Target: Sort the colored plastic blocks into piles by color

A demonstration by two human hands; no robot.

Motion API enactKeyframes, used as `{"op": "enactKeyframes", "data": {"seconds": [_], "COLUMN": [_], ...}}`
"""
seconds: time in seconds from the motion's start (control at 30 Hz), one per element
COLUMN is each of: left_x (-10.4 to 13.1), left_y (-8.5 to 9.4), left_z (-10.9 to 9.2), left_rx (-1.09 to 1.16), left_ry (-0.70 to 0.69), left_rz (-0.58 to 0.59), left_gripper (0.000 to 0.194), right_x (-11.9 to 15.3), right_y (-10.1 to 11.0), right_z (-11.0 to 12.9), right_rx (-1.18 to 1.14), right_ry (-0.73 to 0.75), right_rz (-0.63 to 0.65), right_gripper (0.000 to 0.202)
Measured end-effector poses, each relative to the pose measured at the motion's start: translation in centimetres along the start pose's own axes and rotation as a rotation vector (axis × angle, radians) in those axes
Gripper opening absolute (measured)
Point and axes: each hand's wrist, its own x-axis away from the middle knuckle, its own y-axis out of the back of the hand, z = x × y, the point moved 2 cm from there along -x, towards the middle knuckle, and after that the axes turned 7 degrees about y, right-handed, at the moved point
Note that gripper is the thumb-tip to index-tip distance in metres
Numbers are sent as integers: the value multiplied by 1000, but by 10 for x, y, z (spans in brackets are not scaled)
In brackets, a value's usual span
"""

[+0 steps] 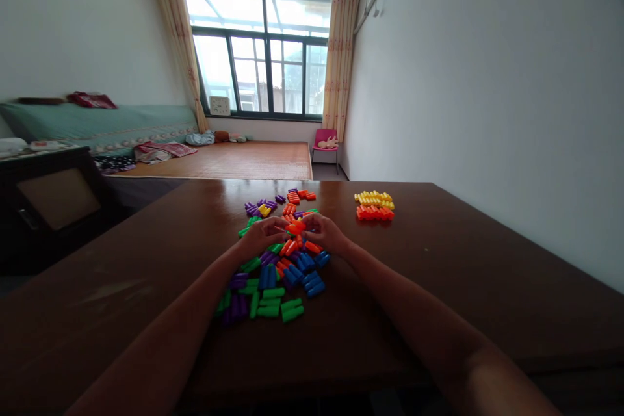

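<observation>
Head view: left hand [263, 234] and right hand [325, 234] together pinch an orange block [295, 227] over a loose pile [268, 276] on the brown table [439, 279]. From there, green blocks [268, 312] lie between six and seven o'clock, purple blocks [255, 210] at ten, yellow rows [374, 197] toward two; a pink chair [322, 134] toward one bears a soft toy [328, 142].

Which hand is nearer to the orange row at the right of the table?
Right. The right hand is left of the orange row and slightly closer to the camera; the left hand is farther left, past the orange piece between both hands.
</observation>
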Motion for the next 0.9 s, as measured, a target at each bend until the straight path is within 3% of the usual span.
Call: {"op": "enactKeyframes", "data": {"seconds": [0.2, 0.3, 0.37, 0.43, 0.53, 0.6, 0.7, 0.9], "left_x": [3, 5, 6, 6, 5, 5, 5, 5], "left_y": [-3, 0, 6, 14, 24, 26, 25, 25], "left_z": [-7, -9, -9, -8, -5, -5, -5, -2], "left_rx": [4, -28, -51, -49, -16, -5, -14, -36], "left_ry": [-22, -11, -9, -19, -31, -31, -23, -16], "left_rz": [-22, -51, -88, -135, -221, -253, -230, -215], "left_gripper": [35, 39, 42, 43, 44, 44, 44, 41], "right_x": [-1, -7, -5, 9, 53, 84, 111, 108], "right_y": [-14, 12, 55, 116, 210, 253, 277, 265], "right_z": [8, 7, 0, -13, -38, -56, -76, -84], "right_rx": [-139, -68, 11, 83, 355, 564, 771, 1053], "right_ry": [-9, -11, -40, -104, -246, -398, -642, -749], "right_rz": [21, -41, -221, -513, -957, -1081, -1036, -818], "right_gripper": [48, 47, 48, 51, 50, 45, 33, 33]}}
